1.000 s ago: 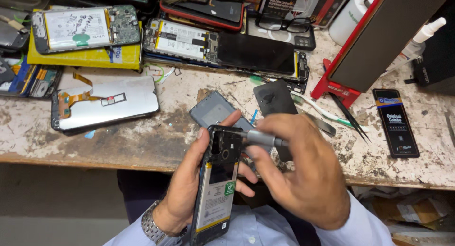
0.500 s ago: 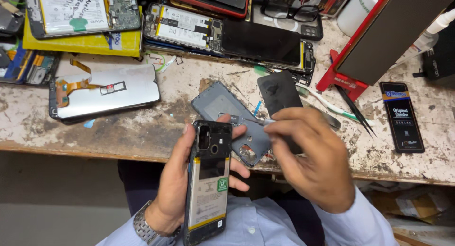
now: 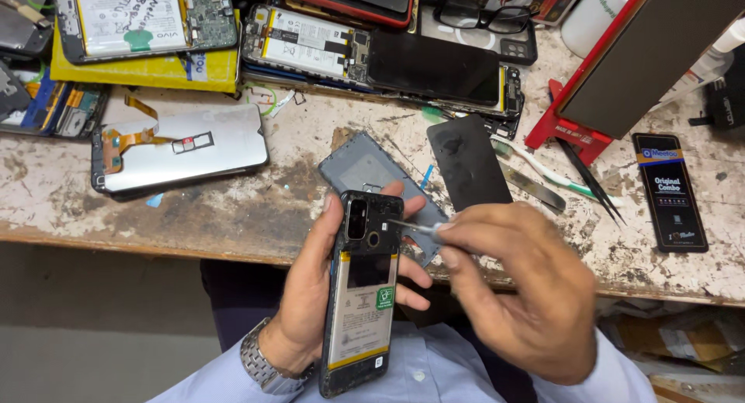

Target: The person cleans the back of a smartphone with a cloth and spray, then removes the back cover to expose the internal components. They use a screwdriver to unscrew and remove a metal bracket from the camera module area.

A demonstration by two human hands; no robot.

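My left hand (image 3: 306, 294) grips an opened smartphone (image 3: 362, 290) upright, its back cover off, with the battery and black upper board showing. My right hand (image 3: 524, 286) pinches a thin metal tool (image 3: 413, 227), likely a small screwdriver, whose tip touches the phone's top right area near the camera module. A grey back cover (image 3: 365, 170) lies on the bench just behind the phone, partly hidden by my fingers. A black flat panel (image 3: 467, 162) lies to its right.
The worn bench (image 3: 233, 209) carries a detached screen with an orange flex cable (image 3: 178, 151), several opened phones (image 3: 310, 42) at the back, tweezers (image 3: 591, 182), a toothbrush (image 3: 543, 170), a black boxed battery (image 3: 670, 192), glasses (image 3: 477, 15) and a red stand (image 3: 570, 131).
My right hand has drawn back a little and now points the tool's tip at the phone's upper board. The phone stays in my left hand.
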